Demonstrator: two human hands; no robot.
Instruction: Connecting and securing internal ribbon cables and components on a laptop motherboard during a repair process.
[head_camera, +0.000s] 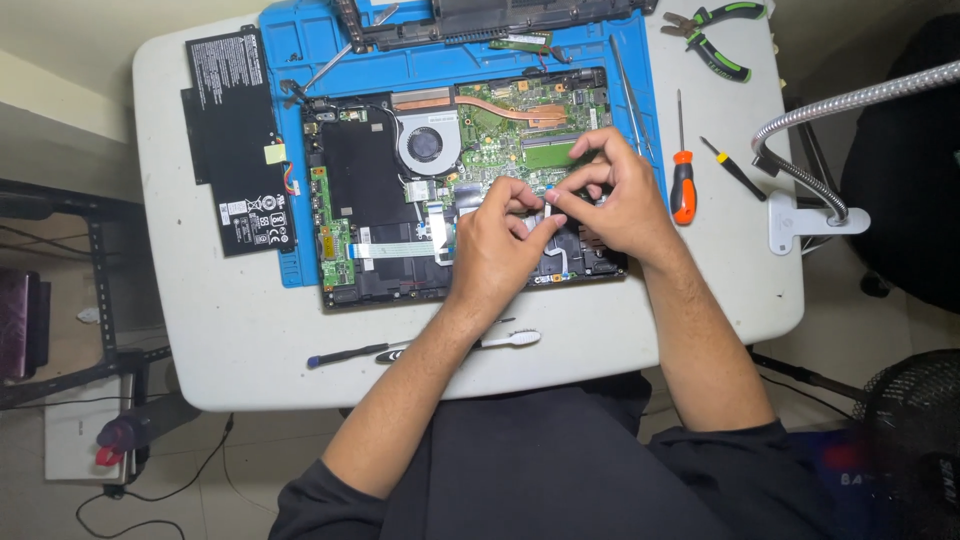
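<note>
My left hand (497, 250) and right hand (612, 200) pinch a thin white strip (553, 212) right of the fan (427, 143). It looks light, bendy, easy to tear. I hold its end, fingers nearly closed.

Both hands meet mid-frame — left (497, 250) curled, right (615, 195) arched, fingertips pinching — forearms converging.

I see a white table (220, 330) w/ rounded corners over a pale tiled floor (250, 470). A flexible metal lamp arm (850, 105) is clamped at its right edge. Dark metal frame (100, 290) stands to the left, w/ cables on the floor below. A black fan grille (915, 420) shows bottom right. Even, soft light.
</note>
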